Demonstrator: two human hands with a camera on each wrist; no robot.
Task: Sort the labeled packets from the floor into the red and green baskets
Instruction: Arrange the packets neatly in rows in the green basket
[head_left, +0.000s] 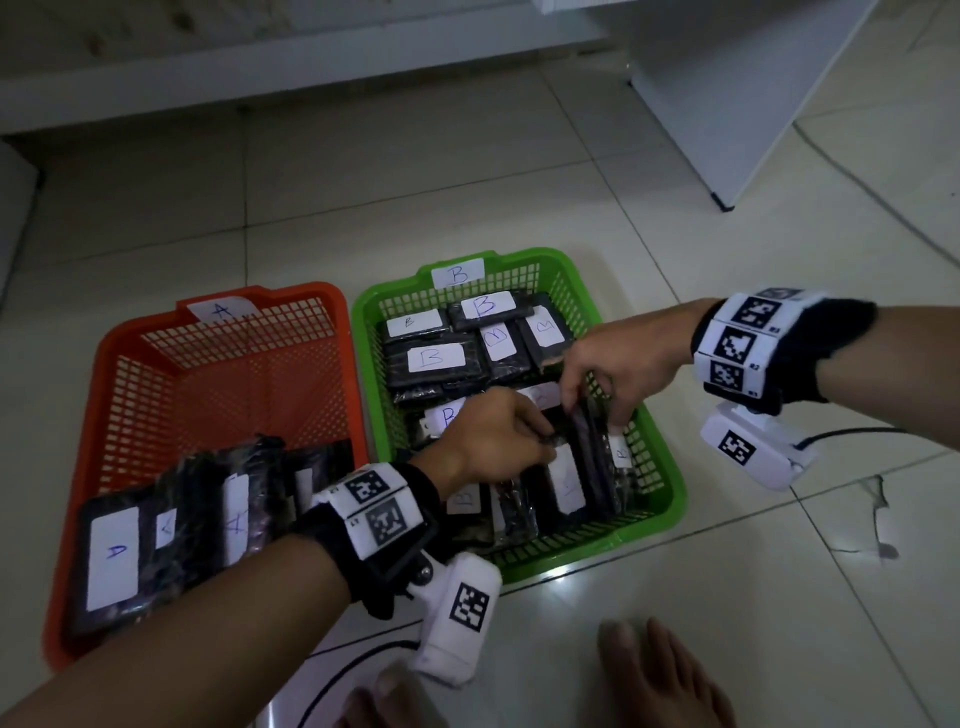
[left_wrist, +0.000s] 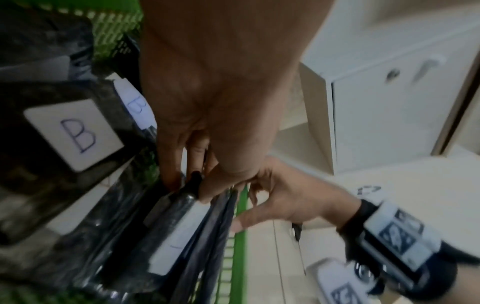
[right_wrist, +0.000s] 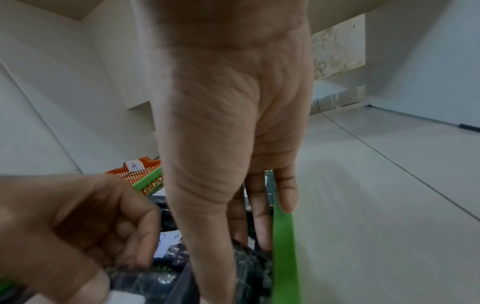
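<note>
While both hands reach into the green basket (head_left: 660, 512), which sits on the tiled floor (head_left: 727, 571) touching the right side of the red basket (head_left: 88, 415), the left hand (head_left: 493, 441) hovers over the basket's middle with its fingers curled down, pinching the top edge of a black packet (head_left: 563, 480) that stands on edge near the basket's front. The left wrist view shows thumb and fingertips (left_wrist: 207, 191) closed on that dark plastic edge. The right hand (head_left: 613, 371) comes in over the basket's right wall, its fingers extended downward and only slightly bent, their tips pushed in among upright packets (head_left: 597, 447) just inside that wall. In the right wrist view the fingers (right_wrist: 262, 222) lie straight, slipped between the wrapped packets and the green rim (right_wrist: 283, 246); I cannot tell if the thumb pinches anything. More black packets with white labels marked B (head_left: 435, 358) lie flat at the back of the green basket. To the basket's left, the red basket holds several packets marked A (head_left: 111, 556) at its front end; its back half shows bare mesh. Both wrists wear black bands with square printed markers and small white cameras
</note>
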